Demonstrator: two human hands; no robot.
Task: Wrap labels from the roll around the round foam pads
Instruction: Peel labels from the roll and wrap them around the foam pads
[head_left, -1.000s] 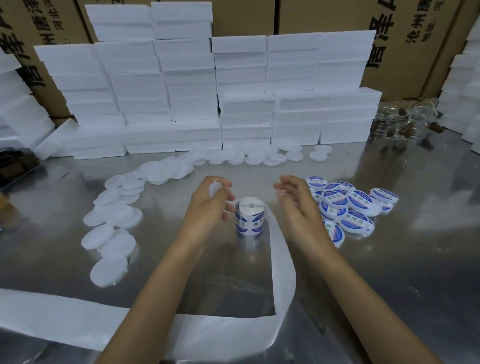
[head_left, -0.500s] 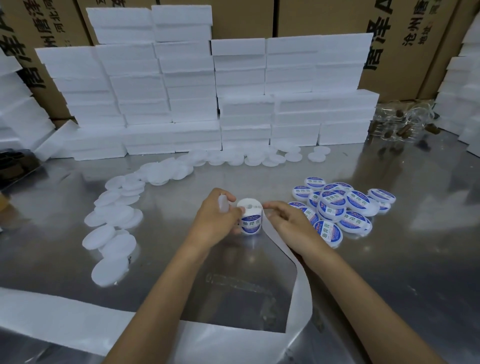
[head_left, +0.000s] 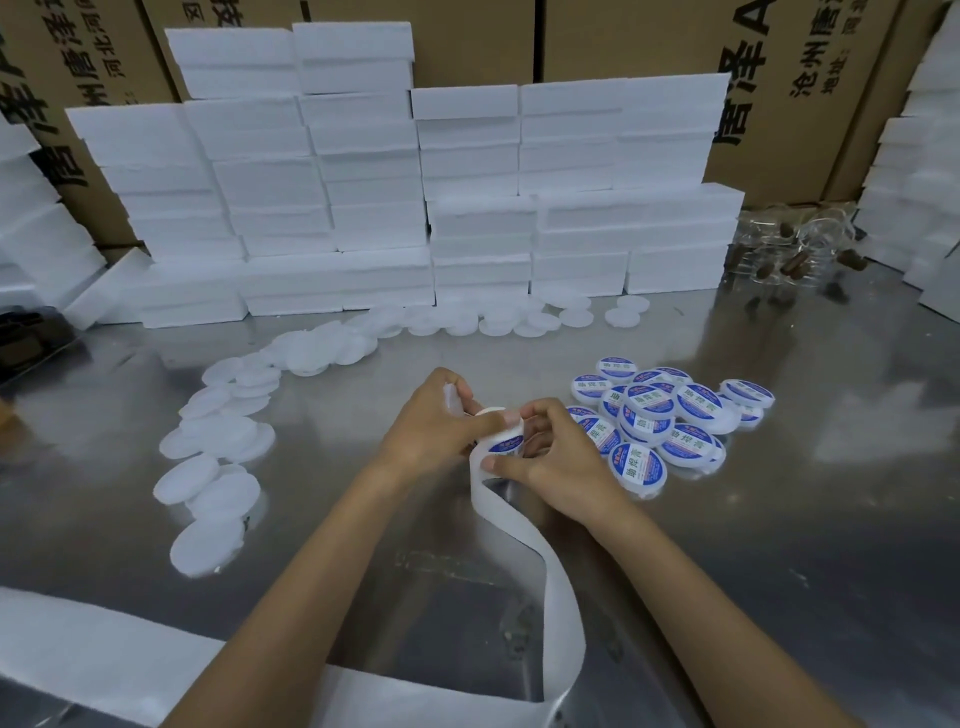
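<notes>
Head view: we've got both hands meeting at the label roll (head_left: 500, 441), mid tabletop (head_left: 779, 519), a bit toward the near edge. Our left hand (head_left: 439, 428) is curled w/ a bare round foam pad (head_left: 451, 399) tucked between thumb and fingers, its white edge poking out on top; the same hand's fingertips reach over onto the roll, prob. to steady it. Our right hand (head_left: 558, 457) is curled at the roll's right side, thumb pressed on the liner at the roll's front and the fingers bent at the top, which reads to us as peeling the next label; can't tell whether a label is already lifted, too small and half hidden.

Spent backing liner (head_left: 550, 582) trails from the roll toward the near edge and off to the near left corner, so it stays out of the work zone. Bare pads (head_left: 218, 431) lie in a loose curve from the left side to the far edge, w/in reach of the left hand. Labelled pads (head_left: 675, 415) are piled just right of the right hand, handy for dropping finished ones. Foam blocks (head_left: 363, 182) are stacked along the far edge, cardboard boxes (head_left: 779, 78) behind them.
</notes>
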